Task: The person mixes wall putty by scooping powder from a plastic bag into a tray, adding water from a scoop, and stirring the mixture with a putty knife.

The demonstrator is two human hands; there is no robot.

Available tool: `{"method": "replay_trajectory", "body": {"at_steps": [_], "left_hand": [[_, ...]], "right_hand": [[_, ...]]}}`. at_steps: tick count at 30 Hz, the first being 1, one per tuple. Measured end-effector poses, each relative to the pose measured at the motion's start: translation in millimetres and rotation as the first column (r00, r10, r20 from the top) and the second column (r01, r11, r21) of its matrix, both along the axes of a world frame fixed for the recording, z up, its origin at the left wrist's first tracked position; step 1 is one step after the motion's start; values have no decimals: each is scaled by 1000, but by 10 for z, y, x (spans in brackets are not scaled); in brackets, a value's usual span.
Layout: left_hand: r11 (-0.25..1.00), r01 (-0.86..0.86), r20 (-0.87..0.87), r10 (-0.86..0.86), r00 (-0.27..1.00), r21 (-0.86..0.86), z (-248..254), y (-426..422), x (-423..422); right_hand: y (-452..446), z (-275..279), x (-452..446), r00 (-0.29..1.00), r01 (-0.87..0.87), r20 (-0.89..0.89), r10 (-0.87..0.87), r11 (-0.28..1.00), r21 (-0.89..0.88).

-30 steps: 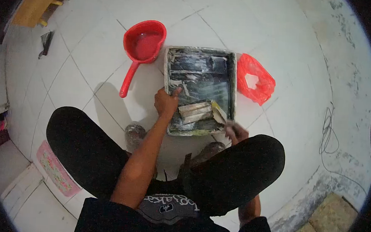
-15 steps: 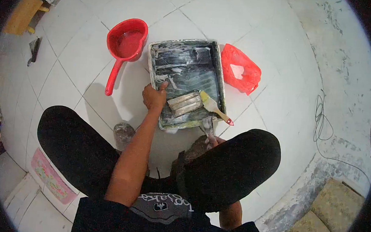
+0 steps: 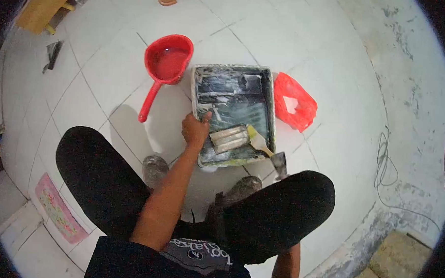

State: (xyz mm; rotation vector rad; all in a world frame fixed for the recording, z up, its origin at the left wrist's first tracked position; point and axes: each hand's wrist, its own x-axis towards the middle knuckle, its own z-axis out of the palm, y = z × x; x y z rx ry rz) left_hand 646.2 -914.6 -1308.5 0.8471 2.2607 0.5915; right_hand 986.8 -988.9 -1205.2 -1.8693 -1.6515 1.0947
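A black paint tray [image 3: 272,111], smeared with white paint, lies on the floor in front of me. My left hand [image 3: 196,131] is closed on its left rim, thumb over the inside. In the tray's near part lie a ridged, paint-stained block [image 3: 229,139] and a brush [image 3: 257,139] with yellowish bristles, its handle reaching over the right rim. Beside that handle a paint scraper [image 3: 279,164] sticks up from behind my right knee. My right hand is hidden behind the knee, at the scraper's lower end; only the forearm shows below.
A red dipper [image 3: 168,62] with liquid in it stands left of the tray. A red plastic bag [image 3: 294,103] lies to the right. Farther out are a dark tool [image 3: 53,56], a thin cable [image 3: 383,159] along the right wall and a pink floral mat [image 3: 59,210].
The scraper has moved right, from the tray's near edge to beside the brush handle, and my right hand has gone behind my knee. My left hand keeps its hold. The view has shifted slightly.
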Motion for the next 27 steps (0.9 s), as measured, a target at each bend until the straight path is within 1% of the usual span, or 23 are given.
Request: {"method": "replay_trajectory", "body": {"at_steps": [1, 2, 3, 4, 5, 6, 7, 8, 9, 11, 12, 14, 15, 17, 18, 20, 21, 23, 24, 25, 26, 27], "left_hand": [[1000, -11, -12, 11, 1000, 7, -1, -9, 34], [1000, -27, -62, 28, 998, 10, -8, -12, 59], [999, -44, -111, 46, 993, 14, -43, -15, 50], [1000, 4, -23, -4, 1000, 13, -88, -16, 6], [1000, -6, -31, 7, 999, 18, -74, -19, -10], [1000, -3, -42, 4, 999, 17, -55, -23, 7], [1000, 0, -54, 1, 999, 17, -32, -18, 20], [1000, -11, -9, 11, 1000, -11, 135, 7, 2], [1000, -27, -17, 27, 999, -11, 135, 6, -9], [996, -12, 82, 5, 997, 90, 132, -5, -28], [1000, 4, 14, -4, 1000, 27, 115, -4, -14], [1000, -7, -10, 8, 1000, 26, 109, -14, 4], [1000, -10, -36, 11, 999, 28, 81, -13, 11], [999, -2, -64, 4, 998, 42, -3, -21, 19], [998, 17, -91, -12, 996, 55, -19, -25, 10], [998, 33, -74, -28, 997, 62, -64, -33, -9], [996, 53, -56, -49, 997, 71, -52, -29, -15], [998, 41, -42, -39, 998, 42, -21, -30, -4], [999, 29, -33, -28, 999, 15, 2, -20, -6], [1000, 26, -32, -26, 999, 17, 27, -6, -24], [999, 34, 22, -35, 999, 12, 47, -2, -40], [999, 43, 76, -44, 996, 7, 25, -8, -51]], "right_hand": [[52, 63, 50, 1000, -23, 0, 23, 999, 43], [111, 28, 8, 999, -44, 2, 44, 995, 86], [402, 177, -202, 977, -86, 199, 78, 996, 31], [678, 206, -340, 952, -200, 245, 183, 979, 46], [914, 198, -513, 914, -345, 311, 260, 902, 260], [1152, 175, -700, 871, -419, 389, 299, 866, 273], [1365, 128, -862, 839, -463, 424, 341, 857, 226], [1566, 83, -1025, 802, -505, 457, 384, 845, 177], [1740, 64, -1200, 800, -517, 451, 396, 837, 181], [2022, 58, -1537, 699, -648, 534, 475, 737, 193], [2124, 23, -1680, 695, -656, 531, 484, 730, 193], [2280, -48, -1881, 576, -766, 637, 512, 610, 202], [2352, -108, -1921, 572, -771, 637, 516, 604, 203], [2444, -233, -2003, 433, -836, 703, 564, 543, 80], [2447, -198, -2073, 430, -839, 702, 567, 538, 80], [2445, -130, -2186, 490, -811, 713, 502, 562, 162], [2466, -171, -2206, 487, -813, 714, 504, 560, 159], [2505, -287, -2222, 427, -865, 723, 543, 479, 151], [2501, -297, -2269, 425, -865, 725, 542, 479, 149], [2495, -320, -2358, 443, -859, 737, 510, 478, 186], [2491, -347, -2443, 461, -852, 747, 479, 474, 223], [2495, -316, -2524, 460, -854, 747, 481, 470, 223]]}}
